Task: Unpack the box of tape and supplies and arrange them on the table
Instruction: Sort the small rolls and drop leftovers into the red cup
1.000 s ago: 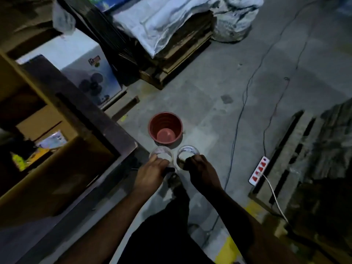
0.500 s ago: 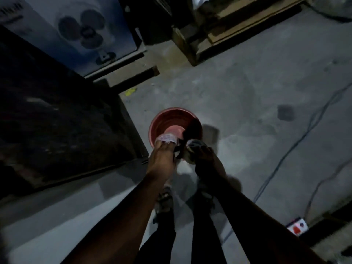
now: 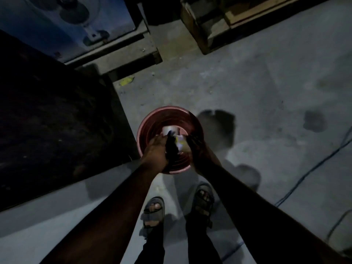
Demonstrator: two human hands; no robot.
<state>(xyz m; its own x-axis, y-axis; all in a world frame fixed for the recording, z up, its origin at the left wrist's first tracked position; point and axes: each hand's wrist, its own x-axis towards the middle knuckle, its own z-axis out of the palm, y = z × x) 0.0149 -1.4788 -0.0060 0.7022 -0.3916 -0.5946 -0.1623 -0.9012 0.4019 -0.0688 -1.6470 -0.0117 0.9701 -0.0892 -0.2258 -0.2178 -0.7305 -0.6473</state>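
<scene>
A red plastic bucket (image 3: 150, 119) stands on the concrete floor in front of my feet. Both my hands reach down into it. My left hand (image 3: 155, 151) is at the bucket's left side, and a whitish tape roll (image 3: 170, 129) shows just beyond its fingers. My right hand (image 3: 197, 147) is at the right side, dark and blurred, with a pale roll (image 3: 180, 142) showing beside it. Whether either hand still grips its roll is unclear in the dim light.
A dark table top (image 3: 57, 121) fills the left, its corner close to the bucket. A fan carton (image 3: 80, 21) and wooden pallets (image 3: 213, 25) stand behind. A blue cable (image 3: 308, 170) runs across the floor on the right. My sandalled feet (image 3: 154, 210) are below the bucket.
I have bent down; my hands went from above the bucket, each holding a tape roll, down into the bucket. The view has moved closer to the floor.
</scene>
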